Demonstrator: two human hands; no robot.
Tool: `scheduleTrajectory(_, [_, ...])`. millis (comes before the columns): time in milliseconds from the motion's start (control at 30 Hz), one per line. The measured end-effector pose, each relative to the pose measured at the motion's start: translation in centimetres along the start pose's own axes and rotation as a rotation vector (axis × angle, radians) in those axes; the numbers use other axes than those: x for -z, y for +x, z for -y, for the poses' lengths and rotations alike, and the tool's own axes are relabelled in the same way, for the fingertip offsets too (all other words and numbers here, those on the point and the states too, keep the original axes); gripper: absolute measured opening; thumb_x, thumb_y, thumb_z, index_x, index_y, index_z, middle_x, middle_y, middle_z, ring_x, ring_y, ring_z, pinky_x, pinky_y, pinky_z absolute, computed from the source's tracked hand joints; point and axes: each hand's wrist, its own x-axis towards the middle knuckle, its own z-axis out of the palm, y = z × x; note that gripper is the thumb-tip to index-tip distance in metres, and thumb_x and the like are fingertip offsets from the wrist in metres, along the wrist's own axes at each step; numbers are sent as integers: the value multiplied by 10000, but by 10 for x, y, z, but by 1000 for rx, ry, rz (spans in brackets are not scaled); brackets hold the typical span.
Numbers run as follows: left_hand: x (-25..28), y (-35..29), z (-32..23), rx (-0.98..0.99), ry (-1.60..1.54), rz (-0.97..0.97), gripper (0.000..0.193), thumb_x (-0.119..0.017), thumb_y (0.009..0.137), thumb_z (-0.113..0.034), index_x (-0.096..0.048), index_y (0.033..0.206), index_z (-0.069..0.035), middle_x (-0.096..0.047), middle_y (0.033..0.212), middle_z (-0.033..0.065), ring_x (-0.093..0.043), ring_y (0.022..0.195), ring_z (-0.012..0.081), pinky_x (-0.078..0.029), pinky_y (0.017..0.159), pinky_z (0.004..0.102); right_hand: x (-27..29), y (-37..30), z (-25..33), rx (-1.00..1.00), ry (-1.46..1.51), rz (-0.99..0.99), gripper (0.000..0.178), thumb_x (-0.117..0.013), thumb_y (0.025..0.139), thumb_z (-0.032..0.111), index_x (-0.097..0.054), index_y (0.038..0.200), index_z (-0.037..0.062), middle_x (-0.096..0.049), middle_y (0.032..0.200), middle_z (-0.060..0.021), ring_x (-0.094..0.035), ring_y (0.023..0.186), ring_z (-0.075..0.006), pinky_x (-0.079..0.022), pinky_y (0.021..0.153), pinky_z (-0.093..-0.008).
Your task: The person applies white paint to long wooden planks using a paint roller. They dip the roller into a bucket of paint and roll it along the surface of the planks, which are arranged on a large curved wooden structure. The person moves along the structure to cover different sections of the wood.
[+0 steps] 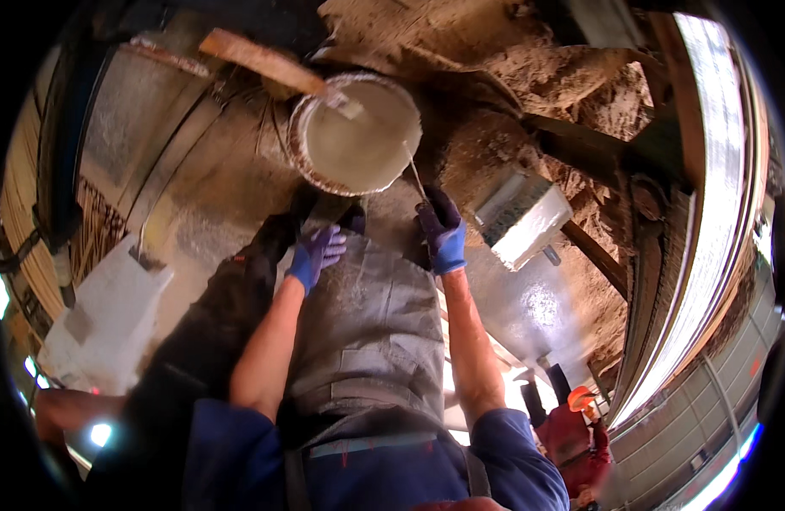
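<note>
My right hand (442, 232), in a purple and blue glove, is closed on a thin rod (416, 173). The rod's far end reaches over the edge of a round bucket (297, 136) with a crusted white rim. Pale, creamy liquid (362, 140) fills the bucket. A flat wooden handle (260, 61) leans over its left rim, and a whitish, brush-like end (348, 106) lies against the liquid. My left hand (318, 255), gloved alike, is held with its fingers stretched out beside my grey apron (367, 311), and nothing shows in it.
A pale rectangular block (524, 220) stands right of my right hand, by heaps of brown sand (554, 77). Flat grey sheets (107, 311) lie at the left. A person in dark clothes (209, 341) is close on my left; another in red (571, 434) is at lower right.
</note>
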Motion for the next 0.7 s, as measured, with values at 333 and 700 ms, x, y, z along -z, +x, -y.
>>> scheduleTrajectory(333, [-4,-14,7,29,-15,-2,550,-500,919,-468,-491,1295,-68,-577,1237,140,-581,1094,279,-436,948,421,25,-41,-53,61,-1252,354,440,-488,879,164,-458,1318,138,-591,1126,-206,-610,956,-376,-496,775,-487])
scheduleTrajectory(700, [-34,-25,-22,57,155,41,566,-546,887,-467,-502,1279,-61,-605,1187,142,-599,1054,279,-444,940,423,17,52,6,156,-317,-647,538,-528,902,292,-420,1330,-16,-523,1237,-278,-533,1099,-433,-451,904,-442])
